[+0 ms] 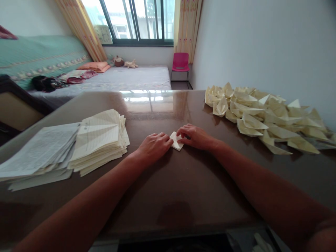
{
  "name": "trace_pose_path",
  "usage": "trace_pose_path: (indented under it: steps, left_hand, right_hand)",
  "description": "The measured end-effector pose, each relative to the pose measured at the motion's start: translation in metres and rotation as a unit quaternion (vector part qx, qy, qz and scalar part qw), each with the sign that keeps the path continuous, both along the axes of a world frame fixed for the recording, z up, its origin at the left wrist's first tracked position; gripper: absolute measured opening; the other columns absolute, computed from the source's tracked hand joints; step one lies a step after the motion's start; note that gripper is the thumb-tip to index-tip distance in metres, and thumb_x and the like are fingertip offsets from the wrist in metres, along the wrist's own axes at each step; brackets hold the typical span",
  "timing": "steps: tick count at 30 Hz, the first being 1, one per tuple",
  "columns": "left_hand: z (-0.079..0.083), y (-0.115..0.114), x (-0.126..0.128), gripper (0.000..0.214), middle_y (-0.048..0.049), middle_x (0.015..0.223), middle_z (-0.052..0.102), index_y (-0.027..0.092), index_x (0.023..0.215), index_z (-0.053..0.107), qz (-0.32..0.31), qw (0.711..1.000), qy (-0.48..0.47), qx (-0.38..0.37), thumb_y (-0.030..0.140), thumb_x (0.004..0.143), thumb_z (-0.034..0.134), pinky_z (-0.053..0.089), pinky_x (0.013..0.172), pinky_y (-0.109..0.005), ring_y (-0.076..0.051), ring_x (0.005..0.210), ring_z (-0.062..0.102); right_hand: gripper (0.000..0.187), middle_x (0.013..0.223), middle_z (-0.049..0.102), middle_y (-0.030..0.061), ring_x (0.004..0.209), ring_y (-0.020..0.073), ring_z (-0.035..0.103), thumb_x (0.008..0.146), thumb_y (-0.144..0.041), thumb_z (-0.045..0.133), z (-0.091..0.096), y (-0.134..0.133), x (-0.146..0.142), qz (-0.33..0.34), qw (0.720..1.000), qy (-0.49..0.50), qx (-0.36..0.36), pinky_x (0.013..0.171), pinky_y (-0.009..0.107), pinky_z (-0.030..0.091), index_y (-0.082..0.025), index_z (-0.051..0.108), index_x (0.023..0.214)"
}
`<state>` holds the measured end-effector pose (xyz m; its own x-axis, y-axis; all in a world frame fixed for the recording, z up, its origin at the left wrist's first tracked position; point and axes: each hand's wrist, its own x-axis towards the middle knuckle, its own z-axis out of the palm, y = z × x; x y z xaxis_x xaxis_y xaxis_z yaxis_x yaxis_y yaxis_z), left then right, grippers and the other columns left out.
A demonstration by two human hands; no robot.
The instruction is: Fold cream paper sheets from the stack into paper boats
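Two hands at a small folded paper in the middle of the desk

At the far left, the bed [131, 78] stands beyond the desk [162, 185], with dark clothing [47, 83] and orange pillows [95, 66] on its left part. On the near left of the desk lies a pile of greyish printed sheets [42, 147], loosely stacked with uneven edges. Just right of it, touching, is a thicker pile of cream sheets [96, 136], its top sheet creased and carrying print. Beyond the bed is the window [151, 22], whose light reflects on the far part of the glossy desk.

Right of the piles, the left hand [155, 146] rests palm down with its fingers close together, their tips at the left edge of the folded paper [175, 138]. That paper lies on the desk between the two hands. The right hand [195, 135] comes in from the right, fingers curled, with thumb and forefinger apart at the right side of the paper; whether either hand pinches it, I cannot tell. Far off, beyond the desk, a pink chair [180, 62] stands near the wall [257, 42]. On the right of the desk, a broad heap of cream folded paper shapes [252, 120] spreads along the wall, many with pointed tips
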<state>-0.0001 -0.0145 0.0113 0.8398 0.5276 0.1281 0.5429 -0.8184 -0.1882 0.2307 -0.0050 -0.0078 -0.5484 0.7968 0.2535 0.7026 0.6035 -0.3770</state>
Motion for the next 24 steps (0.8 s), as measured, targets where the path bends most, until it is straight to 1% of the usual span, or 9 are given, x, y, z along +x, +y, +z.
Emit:
trace_pose_path:
  steps: [3,5,8,9,11,14,17,21,24]
  left_hand:
    - [0.001,-0.003,0.001,0.022,-0.0065,0.088,0.064,0.016,0.112,0.057,0.010,1.000,0.003,0.017,0.015,0.093,0.046,0.045,0.072,-0.031,-0.021,0.083,0.059]
    - [0.000,-0.004,0.002,0.025,-0.0073,0.095,0.064,0.015,0.116,0.055,-0.002,1.000,-0.004,0.012,0.016,0.093,0.046,0.046,0.077,-0.031,-0.022,0.091,0.058]
    - [-0.002,-0.002,0.001,0.028,-0.0081,0.115,0.060,0.017,0.121,0.053,-0.035,0.999,-0.031,-0.002,0.019,0.094,0.047,0.046,0.088,-0.031,-0.022,0.107,0.053]
    - [-0.003,-0.001,0.001,0.029,-0.0075,0.119,0.059,0.018,0.122,0.053,-0.044,0.998,-0.035,-0.008,0.019,0.094,0.046,0.046,0.090,-0.031,-0.021,0.109,0.052]
    - [-0.005,0.002,-0.001,0.028,-0.0059,0.118,0.060,0.019,0.122,0.055,-0.056,0.998,-0.031,-0.024,0.019,0.095,0.045,0.046,0.089,-0.030,-0.019,0.107,0.053]
    - [-0.008,0.006,-0.004,0.026,-0.0042,0.113,0.064,0.021,0.118,0.059,-0.058,0.997,-0.028,-0.037,0.019,0.095,0.044,0.048,0.084,-0.028,-0.018,0.103,0.055]
    - [-0.009,0.008,-0.005,0.025,-0.0046,0.110,0.065,0.021,0.113,0.062,-0.054,0.997,-0.044,-0.039,0.020,0.096,0.045,0.048,0.083,-0.028,-0.018,0.102,0.055]
    - [-0.005,0.008,-0.006,0.025,-0.0057,0.098,0.064,0.019,0.103,0.066,-0.045,0.997,-0.031,-0.048,0.022,0.097,0.042,0.047,0.079,-0.027,-0.018,0.095,0.055]
    - [-0.001,0.007,-0.005,0.025,-0.0058,0.092,0.062,0.017,0.092,0.065,-0.032,0.999,-0.008,-0.041,0.023,0.097,0.042,0.046,0.075,-0.027,-0.018,0.091,0.054]
  right_hand:
    - [0.036,0.093,0.061,0.0061,0.092,0.0204,0.052,0.092,-0.038,0.053,-0.002,-0.003,-0.004,0.001,0.997,-0.066,0.036,0.079,0.030,0.041,-0.028,0.059,0.126]
    - [0.037,0.098,0.059,0.0074,0.096,0.0215,0.050,0.095,-0.039,0.046,-0.002,-0.005,-0.006,0.003,0.992,-0.110,0.055,0.081,0.032,0.041,-0.031,0.057,0.129]
    - [0.038,0.104,0.057,0.0086,0.099,0.0223,0.048,0.097,-0.041,0.039,-0.001,-0.007,-0.008,0.004,0.988,-0.138,0.063,0.084,0.035,0.041,-0.032,0.054,0.131]
    - [0.039,0.107,0.057,0.0090,0.100,0.0225,0.048,0.098,-0.041,0.038,-0.001,-0.007,-0.007,0.007,0.988,-0.142,0.062,0.085,0.036,0.041,-0.031,0.054,0.132]
    - [0.040,0.111,0.057,0.0096,0.103,0.0230,0.048,0.098,-0.041,0.038,-0.001,-0.006,-0.005,0.017,0.988,-0.140,0.055,0.088,0.038,0.041,-0.030,0.052,0.134]
    - [0.040,0.117,0.059,0.0083,0.105,0.0230,0.049,0.096,-0.035,0.043,-0.002,-0.002,0.002,0.030,0.993,-0.111,0.030,0.092,0.040,0.041,-0.030,0.052,0.135]
    - [0.033,0.114,0.063,0.0061,0.103,0.0204,0.053,0.093,-0.029,0.051,-0.001,0.004,0.011,0.052,0.998,-0.034,-0.015,0.096,0.037,0.041,-0.028,0.063,0.124]
    - [0.023,0.106,0.067,0.0050,0.096,0.0164,0.060,0.089,-0.031,0.057,-0.001,0.012,0.021,0.093,0.987,0.087,-0.099,0.092,0.030,0.044,-0.022,0.074,0.103]
    - [0.022,0.101,0.066,0.0047,0.091,0.0152,0.062,0.086,-0.033,0.061,-0.001,0.014,0.025,0.088,0.983,0.103,-0.122,0.087,0.028,0.046,-0.022,0.075,0.098]
